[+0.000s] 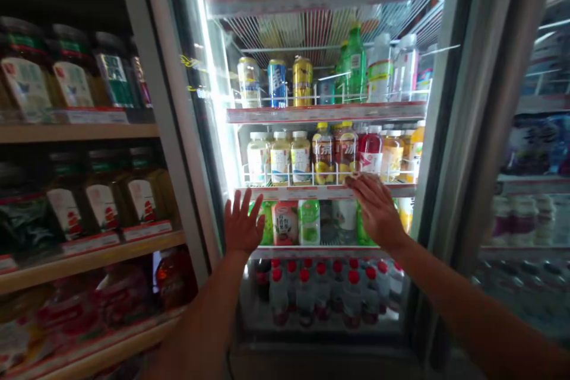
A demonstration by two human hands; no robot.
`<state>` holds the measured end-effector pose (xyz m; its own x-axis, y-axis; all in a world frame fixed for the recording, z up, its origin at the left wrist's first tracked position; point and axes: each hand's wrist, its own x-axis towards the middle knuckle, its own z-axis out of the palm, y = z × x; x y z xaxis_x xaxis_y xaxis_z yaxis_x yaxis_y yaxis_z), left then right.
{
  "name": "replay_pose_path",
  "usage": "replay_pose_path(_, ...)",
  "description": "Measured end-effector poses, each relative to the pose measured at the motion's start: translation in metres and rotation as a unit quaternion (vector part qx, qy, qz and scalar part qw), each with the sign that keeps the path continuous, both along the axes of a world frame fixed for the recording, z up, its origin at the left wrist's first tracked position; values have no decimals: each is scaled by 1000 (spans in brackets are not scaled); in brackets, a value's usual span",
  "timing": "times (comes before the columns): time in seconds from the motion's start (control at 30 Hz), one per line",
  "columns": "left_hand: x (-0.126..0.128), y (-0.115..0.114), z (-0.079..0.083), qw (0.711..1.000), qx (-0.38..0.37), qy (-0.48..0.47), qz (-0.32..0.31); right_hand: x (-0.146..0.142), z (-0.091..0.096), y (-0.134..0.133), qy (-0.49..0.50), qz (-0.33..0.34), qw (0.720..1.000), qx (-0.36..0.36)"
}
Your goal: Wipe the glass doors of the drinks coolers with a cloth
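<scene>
My left hand [243, 227] is raised before the lit drinks cooler, fingers spread and nothing in them. Just behind it are a red drink carton [285, 222] and a green-and-white one [309, 222]. My right hand [377, 209] reaches in front of the middle shelf's edge strip [307, 192], fingers stretched out and holding nothing. Its fingertips are nearest a brown-labelled tea bottle [347, 151] with a yellow cap; whether they touch anything I cannot tell. A similar bottle [323, 153] stands beside that one. Thin light streaks and yellow marks over the cooler look like reflections on glass.
Pale bottles [280, 158] with white caps line the middle shelf's left. Above are a blue can [276, 83], a gold can [303, 81] and a green bottle [355, 62]. Red-capped bottles [304, 297] fill the bottom. Wooden shelves [84, 132] stand left; a metal frame [487, 148] rises right.
</scene>
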<state>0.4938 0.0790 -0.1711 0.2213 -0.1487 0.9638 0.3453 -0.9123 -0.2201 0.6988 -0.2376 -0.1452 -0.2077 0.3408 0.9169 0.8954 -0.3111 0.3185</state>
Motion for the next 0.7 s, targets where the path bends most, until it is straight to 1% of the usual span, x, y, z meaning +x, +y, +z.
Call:
replay_pose_path(0.03, 0, 0, 0, 1000, 0, -1, 1, 0, -5, -3, 5, -2, 1000, 18)
replay_pose_path(0.07, 0, 0, 0, 1000, 0, -1, 2, -1, -13, -6, -2, 3, 1000, 11)
replay_pose_path(0.13, 0, 1, 0, 1000, -1, -1, 4, -4, -35, -12, -39, 24, 997, -57)
replay_pose_path(0.17, 0, 1, 0, 1000, -2, 0, 4, -3, -44, -15, -57, 35, 993, -97)
replay_pose_path(0.2, 0, 2, 0, 1000, -4, 1, 4, 0, -48, -19, -68, 41, 989, -121)
replay_pose_path(0.23, 0, 2, 0, 1000, -5, 2, 4, 4, -48, -22, -68, 40, 989, -126)
replay_pose_path(0.27, 0, 2, 0, 1000, -7, 2, 2, 11, -43, -25, -58, 32, 992, -110)
replay_pose_path(0.37, 0, 3, 1, 1000, -14, 1, -6, 28, -18, -31, 12, 4, 1000, 19)
replay_pose_path(0.4, 0, 2, 1, 1000, -15, 0, -10, 30, -15, -31, 35, 0, 998, 57)
replay_pose_path(0.43, 0, 2, 1, 1000, -16, -1, -13, 30, -16, -30, 51, -2, 995, 85)
replay_pose_path(0.47, 1, 2, 1, 1000, -18, -1, -17, 27, -21, -30, 60, -4, 993, 98)
replay_pose_path(0.5, 1, 2, 1, 1000, -19, -2, -20, 22, -31, -29, 62, -3, 994, 91)
replay_pose_path(0.57, 2, 2, 1, 999, -22, -5, -25, 14, -52, -29, 55, 3, 998, 39)
replay_pose_path(0.6, 2, 1, 1, 999, -25, -6, -27, 13, -58, -30, 55, 7, 998, 11)
replay_pose_path(0.63, 2, 1, 1, 999, -28, -7, -27, 13, -60, -31, 57, 9, 998, -7)
replay_pose_path(0.67, 3, 1, 1, 999, -32, -7, -28, 16, -56, -32, 61, 7, 998, -10)
replay_pose_path(0.7, 3, 2, 1, 999, -35, -7, -29, 21, -47, -33, 67, 4, 998, 13)
